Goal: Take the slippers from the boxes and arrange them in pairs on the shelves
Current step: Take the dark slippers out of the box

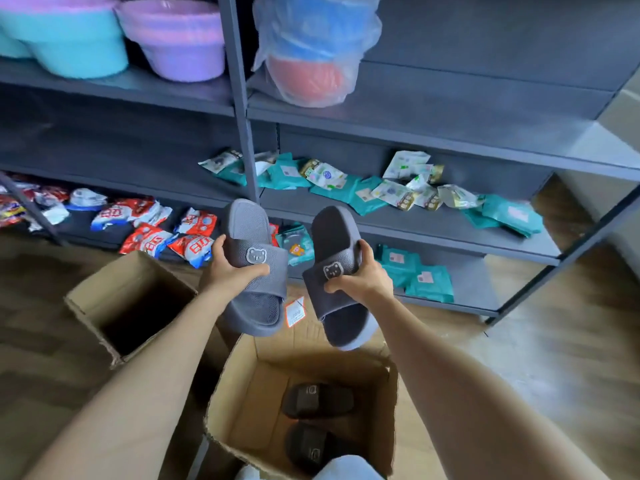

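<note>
I hold two grey slippers with bear badges up in front of the grey metal shelves (433, 133). My left hand (230, 268) grips the strap of the left slipper (251, 230). My right hand (360, 273) grips the strap of the right slipper (334, 237), which is darker and tilted. A white and orange tag (295, 311) hangs between them. Below my arms an open cardboard box (249, 379) holds two dark slippers (317, 400) on its bottom. A second open box (104, 296) stands to the left, its inside dark.
Teal and white packets (381, 188) lie scattered on the lower right shelves. Red and white packets (145, 223) fill the lower left shelf. Teal and pink plastic basins (79, 39) and a bagged stack of basins (311, 46) sit on the upper shelf. The floor is wood.
</note>
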